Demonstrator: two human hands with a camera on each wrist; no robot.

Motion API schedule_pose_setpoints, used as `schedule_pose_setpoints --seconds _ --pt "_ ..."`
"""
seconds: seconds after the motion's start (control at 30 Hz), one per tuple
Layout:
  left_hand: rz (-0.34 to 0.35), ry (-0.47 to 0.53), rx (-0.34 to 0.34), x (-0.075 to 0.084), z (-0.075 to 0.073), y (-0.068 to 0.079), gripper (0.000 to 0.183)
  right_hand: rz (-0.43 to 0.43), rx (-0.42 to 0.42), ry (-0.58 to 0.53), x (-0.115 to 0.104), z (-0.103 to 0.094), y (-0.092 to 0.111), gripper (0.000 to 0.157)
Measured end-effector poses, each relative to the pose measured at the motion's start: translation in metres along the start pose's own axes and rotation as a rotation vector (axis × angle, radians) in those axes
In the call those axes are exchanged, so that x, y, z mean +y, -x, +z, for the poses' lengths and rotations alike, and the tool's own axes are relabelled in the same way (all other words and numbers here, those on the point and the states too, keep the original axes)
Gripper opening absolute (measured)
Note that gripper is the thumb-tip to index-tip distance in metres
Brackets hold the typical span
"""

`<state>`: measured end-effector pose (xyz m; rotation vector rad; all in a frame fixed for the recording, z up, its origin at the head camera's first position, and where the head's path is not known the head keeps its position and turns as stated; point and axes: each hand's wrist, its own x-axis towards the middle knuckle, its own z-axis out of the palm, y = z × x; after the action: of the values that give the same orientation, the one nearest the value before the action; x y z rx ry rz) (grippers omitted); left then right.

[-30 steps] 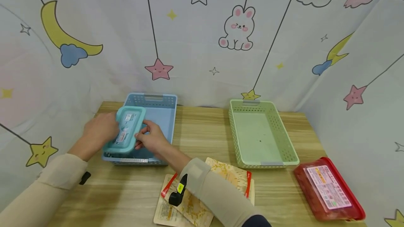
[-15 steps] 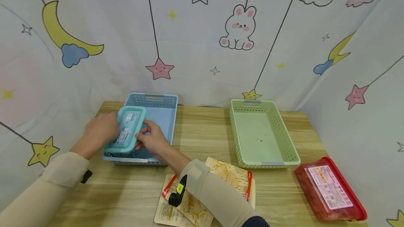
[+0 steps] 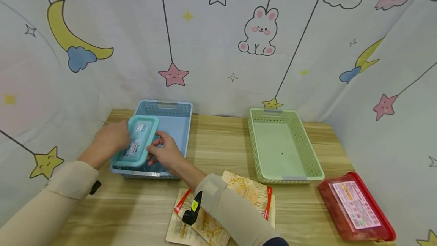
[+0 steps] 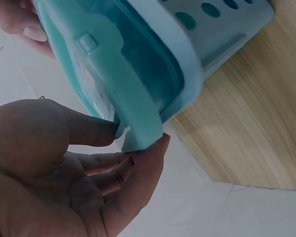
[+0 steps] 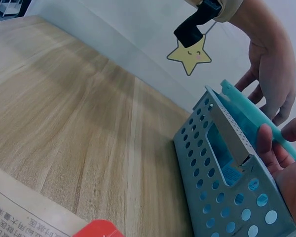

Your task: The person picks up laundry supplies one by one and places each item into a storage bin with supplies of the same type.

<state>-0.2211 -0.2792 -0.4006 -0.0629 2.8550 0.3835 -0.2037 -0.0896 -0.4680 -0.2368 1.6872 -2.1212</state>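
In the head view a food container with a teal lid sits tilted over the left part of a blue perforated basket. My left hand is at the lid's left edge. Its thumb and fingers pinch a teal flap at the lid's edge in the left wrist view. From the other side my right hand pinches the lid's right edge between thumb and fingers. The right wrist view catches the lid edge-on above the basket rim, both hands around it. The container's body is mostly hidden below the lid.
A green perforated basket stands right of centre. At the far right lies a red-lidded box with a label. Beige packets with red corners overlap on the wooden table beneath my right forearm. A printed curtain hangs behind.
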Motion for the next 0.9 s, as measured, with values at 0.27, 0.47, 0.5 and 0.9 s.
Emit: schedule_pose_setpoints --seconds 0.27,0.47,0.5,0.9 --pt "0.004 -0.022 -0.03 0.0026 -0.0038 0.0048 0.053 -0.015 -0.007 -0.003 0.0042 -0.001 -0.002 0.063" --pt "0.015 -0.044 -0.035 0.0022 -0.0022 0.0045 0.052 -0.004 -0.005 0.005 0.005 -0.0005 -0.001 0.063" --pt "0.013 -0.044 -0.04 0.0023 -0.0019 0.0043 0.052 -0.001 -0.008 0.009 0.0048 -0.0003 -0.0006 0.062" --pt "0.018 -0.079 -0.042 0.0025 0.0 0.0041 0.056 -0.003 -0.002 0.055 0.0036 -0.0008 0.0 0.06"
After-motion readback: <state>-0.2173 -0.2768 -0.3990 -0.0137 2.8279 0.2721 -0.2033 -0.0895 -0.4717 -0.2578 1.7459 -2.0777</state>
